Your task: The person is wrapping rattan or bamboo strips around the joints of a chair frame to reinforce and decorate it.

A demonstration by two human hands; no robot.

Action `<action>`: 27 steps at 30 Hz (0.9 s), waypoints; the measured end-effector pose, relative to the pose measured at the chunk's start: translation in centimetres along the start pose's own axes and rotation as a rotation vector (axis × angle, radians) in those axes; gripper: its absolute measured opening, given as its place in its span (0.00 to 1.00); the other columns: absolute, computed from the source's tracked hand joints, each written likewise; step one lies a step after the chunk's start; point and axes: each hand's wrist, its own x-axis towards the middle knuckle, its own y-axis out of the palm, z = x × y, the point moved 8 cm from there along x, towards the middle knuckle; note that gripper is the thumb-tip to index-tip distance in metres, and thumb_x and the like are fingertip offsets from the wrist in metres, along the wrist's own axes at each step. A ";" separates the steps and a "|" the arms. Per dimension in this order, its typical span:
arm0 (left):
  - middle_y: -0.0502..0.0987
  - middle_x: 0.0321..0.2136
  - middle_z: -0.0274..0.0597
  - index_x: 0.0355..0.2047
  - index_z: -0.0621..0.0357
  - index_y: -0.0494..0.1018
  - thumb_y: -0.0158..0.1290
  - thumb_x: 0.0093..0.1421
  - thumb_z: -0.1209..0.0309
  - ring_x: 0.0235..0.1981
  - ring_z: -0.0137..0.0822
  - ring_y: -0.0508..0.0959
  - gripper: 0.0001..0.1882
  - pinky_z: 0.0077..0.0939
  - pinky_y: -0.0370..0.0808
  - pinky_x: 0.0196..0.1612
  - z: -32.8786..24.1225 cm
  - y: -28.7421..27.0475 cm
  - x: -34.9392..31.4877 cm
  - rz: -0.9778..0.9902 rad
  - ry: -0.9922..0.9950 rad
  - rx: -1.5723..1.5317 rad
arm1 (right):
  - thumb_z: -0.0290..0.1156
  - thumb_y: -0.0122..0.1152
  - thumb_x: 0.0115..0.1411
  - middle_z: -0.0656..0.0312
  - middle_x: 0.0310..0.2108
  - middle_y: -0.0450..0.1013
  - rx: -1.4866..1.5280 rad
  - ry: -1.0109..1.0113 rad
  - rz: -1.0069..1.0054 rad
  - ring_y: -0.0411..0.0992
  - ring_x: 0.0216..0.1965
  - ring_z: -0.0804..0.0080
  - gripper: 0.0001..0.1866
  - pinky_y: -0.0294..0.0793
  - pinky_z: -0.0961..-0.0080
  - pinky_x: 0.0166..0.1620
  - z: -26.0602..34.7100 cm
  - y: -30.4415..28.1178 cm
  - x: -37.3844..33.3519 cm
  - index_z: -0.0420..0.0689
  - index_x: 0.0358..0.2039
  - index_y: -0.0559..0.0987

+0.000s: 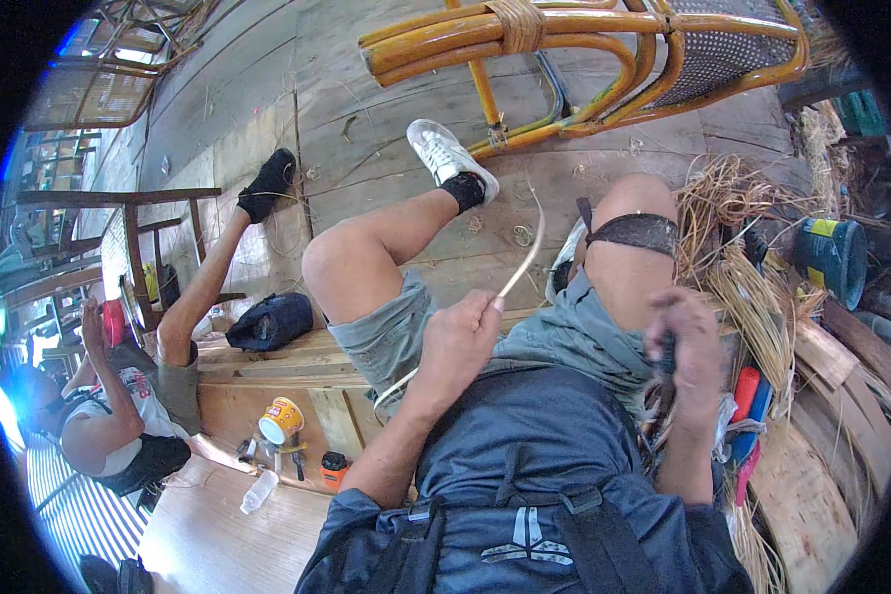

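Observation:
My left hand (460,342) is closed around a thin pale cane strip (530,259). One end of the strip curves up past my fingers. Its other end runs down behind the hand, over my left thigh. Beside my right thigh my right hand (685,337) is raised, its fingers curled about a small dark object (667,358). Blur and the fingers hide what kind of object it is. A black band (636,234) is strapped round my right knee.
A cane chair (584,40) lies ahead on the plank floor. Loose cane strips (728,213) and a dark green container (834,259) are at right. At left are a yellow cup (281,421), an orange-black item (334,469), a dark bag (270,322) and a seated person (119,416).

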 end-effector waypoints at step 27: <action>0.77 0.37 0.49 0.46 0.62 0.71 0.49 0.62 0.57 0.43 0.43 0.76 0.21 0.31 0.70 0.48 -12.2 -13.0 5.9 -0.005 0.362 0.320 | 0.26 0.53 0.60 0.64 0.22 0.62 0.871 -1.040 -0.216 0.60 0.25 0.76 0.13 0.63 0.80 0.29 20.2 -17.5 2.4 0.35 0.44 0.69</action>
